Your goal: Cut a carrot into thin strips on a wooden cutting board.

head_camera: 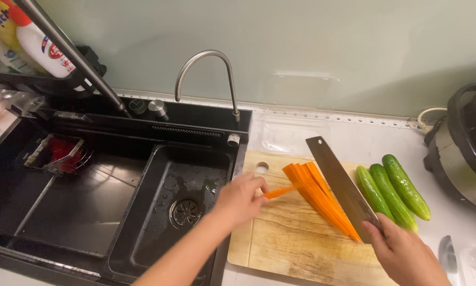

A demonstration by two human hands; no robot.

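Right hand (402,253), knife (341,182); carrot strip (280,191) probably pinched left.

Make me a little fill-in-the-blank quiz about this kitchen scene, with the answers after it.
1. The right hand holds a ____.
2. The left hand pinches one orange ____ strip.
3. Beside the cutting board lie ____ cucumbers.
4. Left of the board is a black ____.

Missing words: knife; carrot; three; sink.
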